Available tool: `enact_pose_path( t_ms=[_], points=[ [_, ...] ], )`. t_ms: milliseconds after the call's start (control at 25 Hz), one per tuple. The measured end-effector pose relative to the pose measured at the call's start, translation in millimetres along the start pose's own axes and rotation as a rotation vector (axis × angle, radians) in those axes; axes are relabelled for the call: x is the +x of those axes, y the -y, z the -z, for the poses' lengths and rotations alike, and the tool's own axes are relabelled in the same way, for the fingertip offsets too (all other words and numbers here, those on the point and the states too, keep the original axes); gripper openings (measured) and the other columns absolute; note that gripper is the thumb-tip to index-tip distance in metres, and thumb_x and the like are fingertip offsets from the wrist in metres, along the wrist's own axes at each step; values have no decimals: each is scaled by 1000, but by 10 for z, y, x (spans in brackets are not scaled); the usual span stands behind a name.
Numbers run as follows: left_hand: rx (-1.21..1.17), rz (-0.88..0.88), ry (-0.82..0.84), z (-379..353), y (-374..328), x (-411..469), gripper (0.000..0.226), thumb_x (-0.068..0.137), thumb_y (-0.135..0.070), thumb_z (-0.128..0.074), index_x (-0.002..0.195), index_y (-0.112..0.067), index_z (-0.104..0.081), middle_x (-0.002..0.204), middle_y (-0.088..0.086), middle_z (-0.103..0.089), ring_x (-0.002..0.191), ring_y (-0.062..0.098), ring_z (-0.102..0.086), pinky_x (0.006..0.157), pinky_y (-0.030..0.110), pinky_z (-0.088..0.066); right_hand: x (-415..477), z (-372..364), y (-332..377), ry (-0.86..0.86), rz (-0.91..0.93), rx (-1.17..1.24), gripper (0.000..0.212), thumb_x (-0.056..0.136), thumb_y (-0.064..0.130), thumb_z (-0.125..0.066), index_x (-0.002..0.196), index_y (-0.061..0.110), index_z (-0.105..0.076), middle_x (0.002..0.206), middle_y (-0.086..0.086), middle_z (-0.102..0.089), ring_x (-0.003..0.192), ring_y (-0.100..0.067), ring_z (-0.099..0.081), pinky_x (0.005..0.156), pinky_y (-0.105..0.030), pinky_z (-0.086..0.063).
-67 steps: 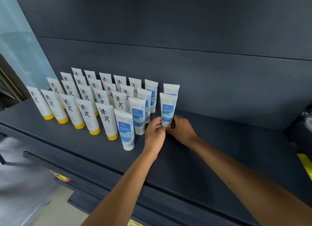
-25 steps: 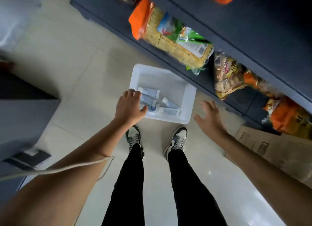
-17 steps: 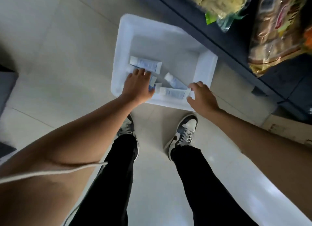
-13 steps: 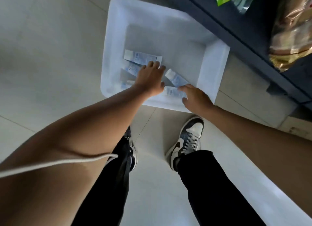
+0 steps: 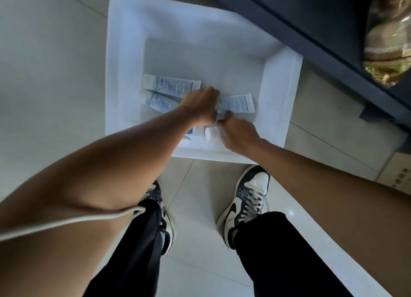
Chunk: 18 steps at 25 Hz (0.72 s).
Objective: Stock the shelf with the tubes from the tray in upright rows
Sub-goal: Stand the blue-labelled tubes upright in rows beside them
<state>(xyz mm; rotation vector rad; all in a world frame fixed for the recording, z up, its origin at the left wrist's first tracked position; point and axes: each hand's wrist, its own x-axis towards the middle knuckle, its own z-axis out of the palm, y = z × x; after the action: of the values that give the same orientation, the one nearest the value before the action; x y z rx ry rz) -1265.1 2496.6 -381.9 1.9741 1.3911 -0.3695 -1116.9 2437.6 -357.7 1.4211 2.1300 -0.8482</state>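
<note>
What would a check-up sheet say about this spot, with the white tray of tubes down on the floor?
surface: pale tiled floor; the white tray sits on it.
job's things: four tubes show in the tray, all lying flat: upper left tube, lower left tube, right tube, capped tube partly hidden by an arm.
clutter: nothing seen.
grips: left hand and right hand reach into the tray and meet beside the right tube; whether either grip holds a tube cannot be told.
cables: white cord lies across the left forearm.
surroundings: dark shelf unit, snack bag, cardboard box, the person's shoes.
</note>
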Motion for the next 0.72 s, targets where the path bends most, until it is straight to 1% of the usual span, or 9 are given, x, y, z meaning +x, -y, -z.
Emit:
enact_pose_path(
  t_ms=[80,200,240,320,400,480,560,640,720],
  points=[
    [-168,92,-7,77,-13,-99,33,97,-26,-54,122,-5,-55,122,19,-61,110,40,-61,84,42,-48,-127,104,2,-99,-50,64,28,92,17,-69,120,16,-67,127,-14,-47,93,-41,-67,79,-46,-58],
    [-501,246,-29,220,-79,-324,25,98,-28,-52,110,-7,-59,105,14,-65,94,34,-62,68,35,-40,-380,363,2,-164,-140,169,37,90,30,-73,125,26,-65,110,-8,-66,95,-37,-67,76,-39,-53],
    [-661,297,-50,289,-119,-421,19,97,-27,-54,101,-9,-59,98,12,-66,86,31,-65,62,32,-40,-474,469,23,-179,-182,261,38,90,31,-72,126,28,-63,106,-7,-71,95,-37,-67,76,-38,-54],
    [-1028,366,-113,488,-219,-650,14,99,-22,-54,89,-12,-55,92,13,-67,71,22,-71,49,24,-43,-660,699,85,-219,-244,549,38,87,25,-75,123,29,-63,99,-1,-75,94,-30,-68,81,-41,-57],
    [-1270,388,-181,742,-329,-919,15,103,-19,-51,95,-7,-56,96,15,-68,65,17,-73,48,25,-46,-897,993,175,-262,-223,798,41,84,13,-77,119,31,-63,102,5,-72,96,-21,-68,86,-42,-57],
    [-1429,386,-252,1042,-416,-1212,18,105,-17,-48,108,-2,-57,100,15,-69,64,14,-73,53,29,-49,-1178,1345,319,-257,-182,948,51,83,7,-76,120,37,-59,111,7,-68,94,-19,-68,84,-37,-56],
    [-1549,366,-325,1395,-505,-1499,20,105,-16,-47,115,-2,-58,101,14,-68,65,11,-72,57,27,-50,-1481,1763,508,-231,-139,1056,56,82,13,-78,124,41,-54,111,11,-62,84,-13,-62,75,-29,-56],
    [-1648,335,-379,1852,-622,-1790,27,100,-22,-49,119,-4,-58,100,14,-68,70,12,-71,60,27,-52,-1823,2213,708,-273,-74,1148,48,84,25,-73,127,33,-54,110,14,-59,81,-3,-56,72,-19,-51],
    [-1744,298,-432,2378,-755,-2085,36,88,-30,-48,114,-6,-58,96,15,-66,70,16,-68,59,26,-50,-2169,2682,933,-357,-23,1214,38,89,32,-61,126,25,-56,109,13,-59,83,-1,-52,74,-14,-45]
  ],
)
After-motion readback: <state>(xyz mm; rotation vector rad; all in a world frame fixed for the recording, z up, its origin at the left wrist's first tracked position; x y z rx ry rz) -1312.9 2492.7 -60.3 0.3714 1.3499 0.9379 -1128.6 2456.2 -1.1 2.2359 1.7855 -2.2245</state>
